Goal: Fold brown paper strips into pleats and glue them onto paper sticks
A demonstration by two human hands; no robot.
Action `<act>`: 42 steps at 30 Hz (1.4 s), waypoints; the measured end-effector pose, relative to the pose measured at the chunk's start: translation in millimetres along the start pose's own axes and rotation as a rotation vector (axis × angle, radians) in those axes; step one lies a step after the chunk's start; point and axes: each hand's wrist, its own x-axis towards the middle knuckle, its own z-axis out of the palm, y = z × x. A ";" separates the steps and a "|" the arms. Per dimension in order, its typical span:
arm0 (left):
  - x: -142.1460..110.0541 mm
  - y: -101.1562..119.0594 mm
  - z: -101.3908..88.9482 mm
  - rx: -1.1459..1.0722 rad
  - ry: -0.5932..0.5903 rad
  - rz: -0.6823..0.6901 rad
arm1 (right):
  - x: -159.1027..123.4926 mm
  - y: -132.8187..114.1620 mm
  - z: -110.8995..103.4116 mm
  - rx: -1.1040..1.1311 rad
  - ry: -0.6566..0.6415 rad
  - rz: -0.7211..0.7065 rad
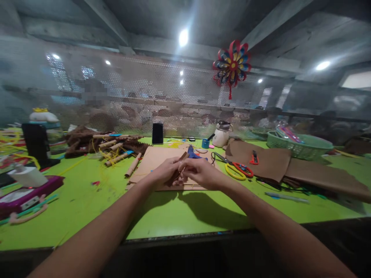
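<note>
Both my hands meet over a flat piece of brown cardboard (150,160) lying on the green table (162,216). My left hand (164,170) and my right hand (198,172) are closed together on a narrow brown paper strip (181,160) that sticks up between them and runs down under the fingers. A blue object (193,152) lies just behind the hands. Scissors with yellow handles (233,170) and scissors with red handles (245,169) lie to the right of my right hand.
Rolled brown paper tubes (121,152) and brown scraps are piled at the left. Brown sheets (290,166), a red cutter (254,157), a green basket (301,146), a white pot (222,135), a black phone (157,133) and a pink tray (27,193) surround the work. A mesh screen stands behind.
</note>
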 end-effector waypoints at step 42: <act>-0.6 -5.6 19.2 -0.038 0.020 -0.095 | -2.0 41.5 -5.1 -0.341 0.139 0.033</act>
